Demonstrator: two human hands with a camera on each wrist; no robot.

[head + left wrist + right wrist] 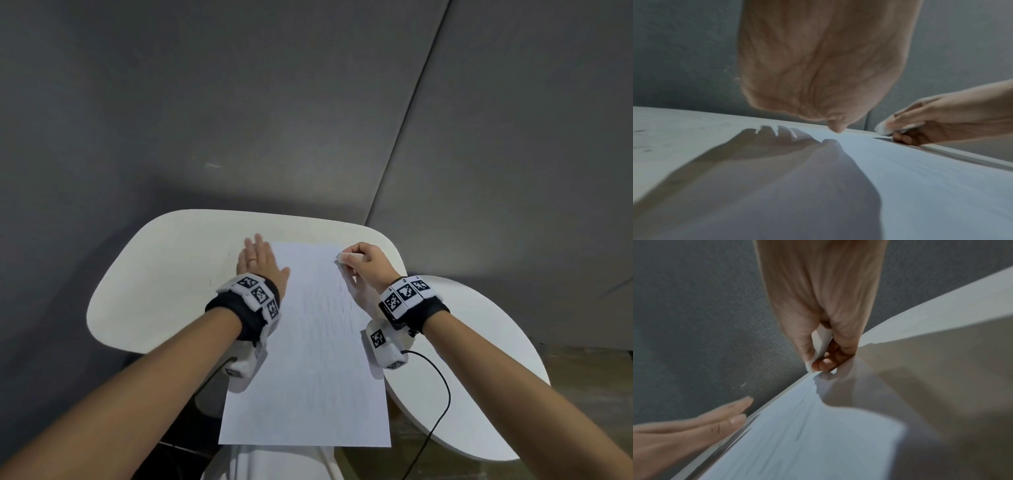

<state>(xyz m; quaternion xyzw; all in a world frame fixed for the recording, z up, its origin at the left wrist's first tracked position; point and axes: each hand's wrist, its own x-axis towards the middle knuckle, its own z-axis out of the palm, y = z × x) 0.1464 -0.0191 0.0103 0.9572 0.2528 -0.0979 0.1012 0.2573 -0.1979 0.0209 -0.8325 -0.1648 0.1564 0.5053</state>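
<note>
A white sheet of paper (308, 359) with faint pencil marks lies lengthwise on a small white table (164, 281). My left hand (260, 262) lies flat with straight fingers at the sheet's far left corner, half on the table. My right hand (363, 262) pinches a small white eraser (346, 257) at the sheet's far right corner. The eraser (821, 345) shows between thumb and fingers in the right wrist view, its tip at the paper's edge. In the left wrist view the eraser (882, 129) is seen at the right, above the paper (900, 178).
A second round white table (479, 377) stands lower at the right, partly under the first. A black cable (442, 404) hangs from my right wrist unit. Grey walls (239, 102) close in behind the table. The paper's near end overhangs the table edge.
</note>
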